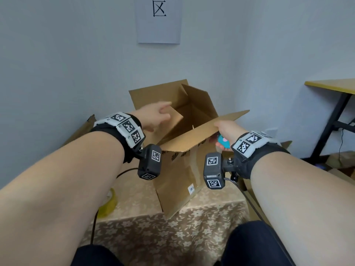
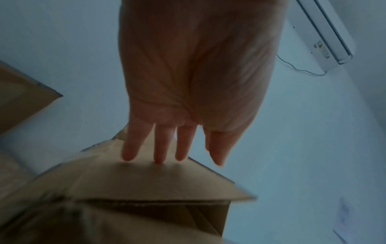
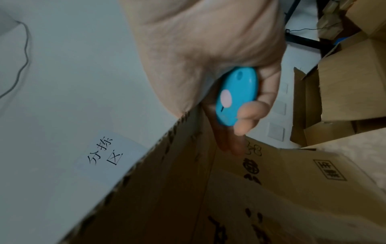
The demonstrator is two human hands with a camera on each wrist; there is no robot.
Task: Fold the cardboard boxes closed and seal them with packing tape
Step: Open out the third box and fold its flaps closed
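An open brown cardboard box (image 1: 178,175) stands on a table with a floral cloth (image 1: 172,231). My left hand (image 1: 153,116) lies flat with straight fingers (image 2: 160,148) on the left short flap (image 1: 173,120), which tilts down into the box. My right hand (image 1: 226,129) pinches the near long flap (image 1: 201,133), thumb on top and fingers beneath. Its last two fingers also curl round a small blue oval tool (image 3: 236,97). The far long flap and the right short flap stand up. A yellowish roll (image 1: 110,204) lies on the table, mostly hidden behind my left forearm.
A wooden table with black legs (image 1: 332,85) stands at the right, with more cardboard boxes (image 3: 351,82) below it. Flat cardboard (image 1: 84,127) leans at the left. A paper sign (image 1: 158,20) hangs on the wall close behind the box.
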